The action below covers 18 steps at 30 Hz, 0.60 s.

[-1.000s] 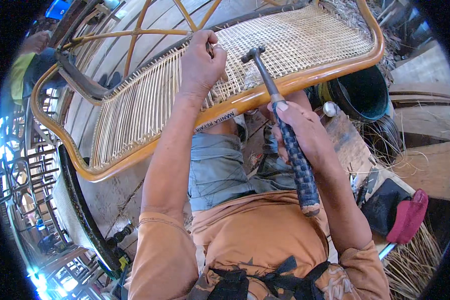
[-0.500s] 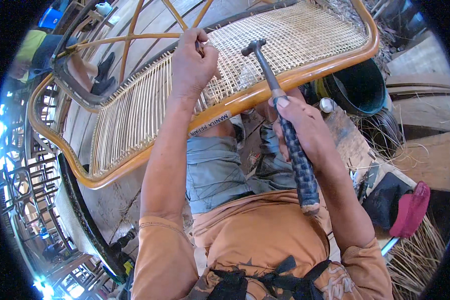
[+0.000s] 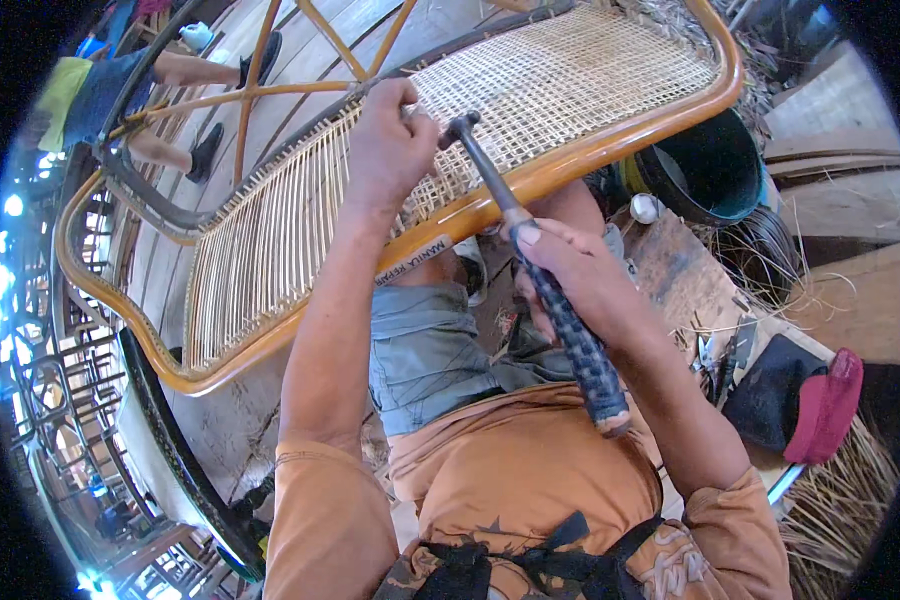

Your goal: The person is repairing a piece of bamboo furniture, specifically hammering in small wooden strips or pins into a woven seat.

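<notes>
My right hand (image 3: 592,280) grips a hammer (image 3: 582,358) by its dark wrapped handle, with the thumb along the upper end. The hammer's small metal head is right beside the fingers of my left hand (image 3: 388,145); whether they touch I cannot tell. My left hand is closed over the woven cane panel (image 3: 530,85), and what its fingers hold is hidden. The panel is stretched in a glossy brown rattan chair frame (image 3: 570,165) lying across my lap. Its right part is woven in a close grid, while mostly single parallel strands (image 3: 260,250) run on the left.
Crossed rattan poles (image 3: 250,92) stand beyond the panel. Another person's leg (image 3: 160,150) is at upper left. To my right are a dark bucket (image 3: 715,165), a wooden board (image 3: 670,275) with pliers (image 3: 707,352), a red and black cloth item (image 3: 825,405) and loose cane strips (image 3: 835,500).
The hammer's head has swung left, closer to my left hand. My left hand stays at nearly the same spot on the panel. The other person's legs have shifted at upper left.
</notes>
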Tool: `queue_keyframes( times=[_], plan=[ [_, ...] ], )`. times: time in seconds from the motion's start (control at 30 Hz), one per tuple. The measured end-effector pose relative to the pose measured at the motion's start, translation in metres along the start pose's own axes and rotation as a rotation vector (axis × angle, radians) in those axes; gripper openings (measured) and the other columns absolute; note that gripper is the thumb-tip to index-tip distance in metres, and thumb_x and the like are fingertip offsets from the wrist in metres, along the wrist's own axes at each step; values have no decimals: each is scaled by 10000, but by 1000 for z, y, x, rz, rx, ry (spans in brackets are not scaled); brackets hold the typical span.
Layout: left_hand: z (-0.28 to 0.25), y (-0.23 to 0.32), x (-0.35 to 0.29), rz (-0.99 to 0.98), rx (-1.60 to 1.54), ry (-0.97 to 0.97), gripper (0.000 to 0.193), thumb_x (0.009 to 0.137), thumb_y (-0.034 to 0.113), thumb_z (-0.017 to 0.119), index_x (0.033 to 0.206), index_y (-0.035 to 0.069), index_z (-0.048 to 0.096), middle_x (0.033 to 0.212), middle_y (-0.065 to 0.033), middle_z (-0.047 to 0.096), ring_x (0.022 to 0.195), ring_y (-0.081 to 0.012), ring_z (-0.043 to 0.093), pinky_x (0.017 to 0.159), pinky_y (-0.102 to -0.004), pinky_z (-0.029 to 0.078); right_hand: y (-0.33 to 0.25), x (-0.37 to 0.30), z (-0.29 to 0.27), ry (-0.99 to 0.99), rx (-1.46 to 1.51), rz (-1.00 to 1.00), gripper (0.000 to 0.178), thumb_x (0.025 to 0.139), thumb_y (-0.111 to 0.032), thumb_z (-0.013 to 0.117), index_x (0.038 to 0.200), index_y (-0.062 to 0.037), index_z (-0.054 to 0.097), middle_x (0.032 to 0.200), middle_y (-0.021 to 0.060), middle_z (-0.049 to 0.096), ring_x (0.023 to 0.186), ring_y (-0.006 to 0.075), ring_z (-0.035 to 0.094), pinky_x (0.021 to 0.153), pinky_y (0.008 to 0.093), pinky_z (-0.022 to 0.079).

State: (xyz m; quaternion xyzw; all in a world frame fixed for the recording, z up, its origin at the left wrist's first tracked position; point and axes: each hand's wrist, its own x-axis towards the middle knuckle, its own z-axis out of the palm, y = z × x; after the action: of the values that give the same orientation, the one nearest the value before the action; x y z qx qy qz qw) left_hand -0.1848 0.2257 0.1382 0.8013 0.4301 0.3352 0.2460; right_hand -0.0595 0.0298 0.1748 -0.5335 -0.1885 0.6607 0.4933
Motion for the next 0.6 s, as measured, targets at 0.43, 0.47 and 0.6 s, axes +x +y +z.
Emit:
queue_keyframes(
  times=[0.43, 0.47, 0.6],
  plan=[
    [3, 107, -95, -23, -787, -391, 339, 787, 10, 475, 1125, -16, 490, 1116, -115, 526, 1028, -173, 503, 942, -313, 377, 82, -150, -190, 936, -654, -158, 245, 753, -115, 615, 963, -35, 516, 712, 0, 493, 585, 95, 469, 552, 231, 403],
    [12, 109, -100, -58, -819, -489, 350, 780, 15, 490, 1128, -13, 487, 1107, -95, 527, 1021, -164, 504, 934, -302, 379, 97, -159, -199, 986, -747, -110, 252, 753, -145, 624, 954, -30, 527, 719, 42, 515, 604, 140, 489, 588, 283, 425],
    [59, 126, -114, -105, -698, -750, 355, 783, 35, 514, 1135, 4, 489, 1061, -67, 530, 983, -145, 505, 888, -285, 401, 160, -172, -204, 1128, -843, 107, 312, 762, -189, 619, 1018, -36, 529, 806, 195, 578, 728, 329, 588, 666, 400, 456]
  ],
)
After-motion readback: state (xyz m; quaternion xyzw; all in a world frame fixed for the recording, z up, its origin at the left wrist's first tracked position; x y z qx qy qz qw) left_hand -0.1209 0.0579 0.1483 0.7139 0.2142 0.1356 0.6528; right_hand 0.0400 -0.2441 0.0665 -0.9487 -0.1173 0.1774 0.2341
